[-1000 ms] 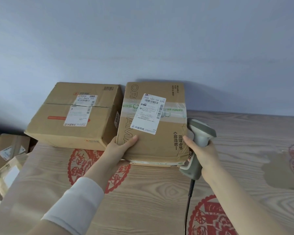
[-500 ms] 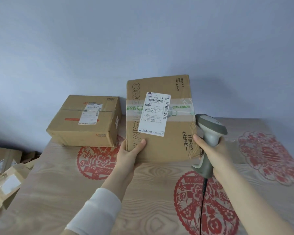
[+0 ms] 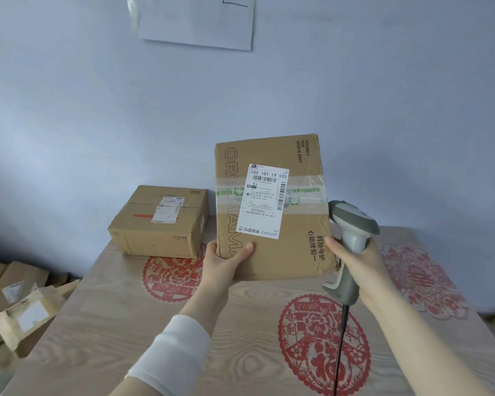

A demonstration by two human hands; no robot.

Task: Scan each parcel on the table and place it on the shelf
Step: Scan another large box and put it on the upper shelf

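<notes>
A flat cardboard parcel (image 3: 295,224) with a white shipping label and green-printed tape is lifted off the table and tilted up, label facing me. My left hand (image 3: 226,260) grips its lower left corner, thumb on the front. My right hand (image 3: 357,261) holds a grey barcode scanner (image 3: 352,241) by the handle, with a fingertip pressed against the parcel's right edge. A second cardboard parcel (image 3: 159,221) lies on the table at the back left, against the wall.
The wooden table (image 3: 120,324) carries red paper-cut decorations. The scanner's black cable (image 3: 340,350) hangs down toward me. Several more cardboard parcels (image 3: 26,315) lie on the floor at the left. A white sheet (image 3: 200,21) hangs on the blue wall.
The flat parcel has been raised from the table beside the other box and tipped upright. Both hands rose with it, and my view has pulled back and upward.
</notes>
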